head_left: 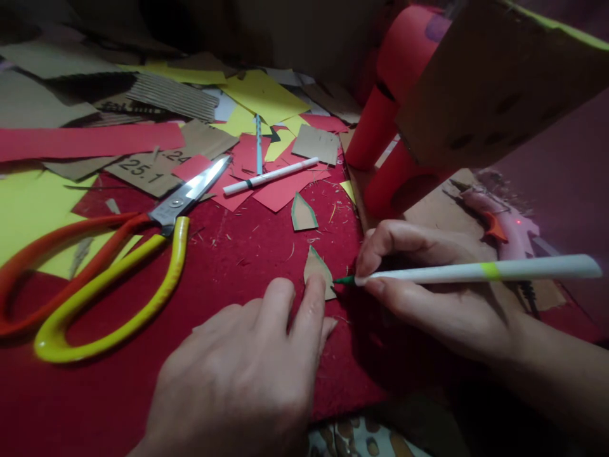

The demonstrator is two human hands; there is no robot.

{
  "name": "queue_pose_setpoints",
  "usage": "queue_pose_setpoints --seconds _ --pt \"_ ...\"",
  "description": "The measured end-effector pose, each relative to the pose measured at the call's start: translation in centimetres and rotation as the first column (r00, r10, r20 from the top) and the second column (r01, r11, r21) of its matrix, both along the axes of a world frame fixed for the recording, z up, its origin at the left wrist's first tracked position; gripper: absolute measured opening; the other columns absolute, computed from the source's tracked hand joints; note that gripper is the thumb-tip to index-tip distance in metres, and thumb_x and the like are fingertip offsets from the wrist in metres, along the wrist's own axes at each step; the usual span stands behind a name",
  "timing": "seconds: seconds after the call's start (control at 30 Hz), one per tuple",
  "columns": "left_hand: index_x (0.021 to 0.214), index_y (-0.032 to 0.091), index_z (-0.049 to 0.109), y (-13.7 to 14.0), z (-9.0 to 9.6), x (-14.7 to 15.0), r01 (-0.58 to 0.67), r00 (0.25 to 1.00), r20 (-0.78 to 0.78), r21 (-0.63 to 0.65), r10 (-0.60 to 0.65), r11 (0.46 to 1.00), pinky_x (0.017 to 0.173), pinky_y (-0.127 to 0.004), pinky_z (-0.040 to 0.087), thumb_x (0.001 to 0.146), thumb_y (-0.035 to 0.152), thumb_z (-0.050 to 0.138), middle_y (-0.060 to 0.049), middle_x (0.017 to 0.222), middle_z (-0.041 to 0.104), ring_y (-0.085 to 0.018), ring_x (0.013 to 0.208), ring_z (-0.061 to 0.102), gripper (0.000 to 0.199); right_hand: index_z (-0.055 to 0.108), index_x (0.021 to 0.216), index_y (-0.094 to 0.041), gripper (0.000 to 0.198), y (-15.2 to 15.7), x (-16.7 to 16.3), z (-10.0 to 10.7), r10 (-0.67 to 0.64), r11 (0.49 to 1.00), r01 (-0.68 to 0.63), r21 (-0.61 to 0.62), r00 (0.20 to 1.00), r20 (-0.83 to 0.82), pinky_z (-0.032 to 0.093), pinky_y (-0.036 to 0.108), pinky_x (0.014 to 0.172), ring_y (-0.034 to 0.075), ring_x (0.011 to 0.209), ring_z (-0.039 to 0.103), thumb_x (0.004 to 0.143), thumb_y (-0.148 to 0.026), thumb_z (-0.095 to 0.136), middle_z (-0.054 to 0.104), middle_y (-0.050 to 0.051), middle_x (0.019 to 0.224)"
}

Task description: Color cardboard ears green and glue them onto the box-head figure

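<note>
Left hand: back uppermost, index finger pressing on a small cardboard piece; index and middle fingers a little apart, clamped on nothing visible. Piece lies flat on the red surface, near its right-hand edge. Pointed end aims away from the wearer, tilted slightly left; long axis runs far to near, blunt end toward the wearer and partly under the index finger. Green line along its right-hand slanting side.

Right hand: thumb and fingers clamped on a white marker close to its green tip. Marker's long axis almost crosswise, tip pointing left at the piece's right edge, tail to the right, sloping up slightly in view. Whether the tip touches: cannot tell.

Just beyond, apart from the first: second cardboard piece, same pointed form, green-edged, point away from the wearer.

To the left, scissors, blades aimed away and right, handles toward the wearer. Beyond, white pen lying slantwise on red paper scraps.
</note>
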State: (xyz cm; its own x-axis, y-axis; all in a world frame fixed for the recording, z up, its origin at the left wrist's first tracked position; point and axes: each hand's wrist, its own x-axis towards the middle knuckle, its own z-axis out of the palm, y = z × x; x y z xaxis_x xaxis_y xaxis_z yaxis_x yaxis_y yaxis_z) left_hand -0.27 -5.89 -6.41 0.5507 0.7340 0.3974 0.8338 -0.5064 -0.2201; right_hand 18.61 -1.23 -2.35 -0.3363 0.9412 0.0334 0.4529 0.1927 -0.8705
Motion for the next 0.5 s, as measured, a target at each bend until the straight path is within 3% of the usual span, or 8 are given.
queue_pose_setpoints --seconds 0.13,0.23,0.37,0.5 --pt "0.130 0.013 0.051 -0.04 -0.10 -0.08 -0.009 1.000 -0.003 0.003 0.009 1.000 0.045 -0.033 0.028 0.088 0.036 0.048 -0.002 0.068 0.055 -0.019 0.047 0.046 0.048 0.054 0.069 -0.018 0.008 -0.06 -0.33 0.11 -0.078 0.991 0.066 -0.115 0.991 -0.107 0.034 0.014 0.033 0.005 0.040 0.044 0.071 -0.011 0.058 0.052 -0.006 0.052" --pt "0.131 0.014 0.050 -0.09 -0.09 -0.21 0.007 1.000 -0.003 0.008 -0.007 1.000 0.044 -0.033 0.026 0.089 0.038 0.046 -0.002 0.070 0.056 -0.018 0.046 0.046 0.049 0.055 0.068 -0.018 0.009 -0.04 -0.31 0.15 -0.046 0.991 0.034 -0.127 0.994 -0.095 0.035 0.014 0.035 0.005 0.042 0.044 0.070 -0.009 0.057 0.051 -0.006 0.052" --pt "0.131 0.015 0.050 -0.17 0.09 -0.28 0.003 1.000 0.005 0.004 -0.003 1.000 0.045 -0.033 0.027 0.089 0.037 0.047 -0.001 0.069 0.055 -0.017 0.046 0.046 0.047 0.055 0.065 -0.016 0.012 0.04 0.01 0.14 0.001 0.996 -0.005 -0.093 0.999 -0.042 0.035 0.013 0.037 0.005 0.044 0.046 0.068 -0.005 0.055 0.052 -0.005 0.053" --pt "0.131 0.015 0.049 -0.18 0.28 -0.15 -0.011 1.000 -0.008 -0.022 0.011 1.000 0.046 -0.033 0.029 0.091 0.035 0.044 -0.001 0.071 0.055 -0.017 0.048 0.047 0.046 0.056 0.063 -0.016 0.014 0.07 0.23 0.07 0.057 0.998 -0.059 0.023 0.997 0.050 0.033 0.014 0.038 0.005 0.043 0.046 0.066 -0.002 0.054 0.053 -0.005 0.050"
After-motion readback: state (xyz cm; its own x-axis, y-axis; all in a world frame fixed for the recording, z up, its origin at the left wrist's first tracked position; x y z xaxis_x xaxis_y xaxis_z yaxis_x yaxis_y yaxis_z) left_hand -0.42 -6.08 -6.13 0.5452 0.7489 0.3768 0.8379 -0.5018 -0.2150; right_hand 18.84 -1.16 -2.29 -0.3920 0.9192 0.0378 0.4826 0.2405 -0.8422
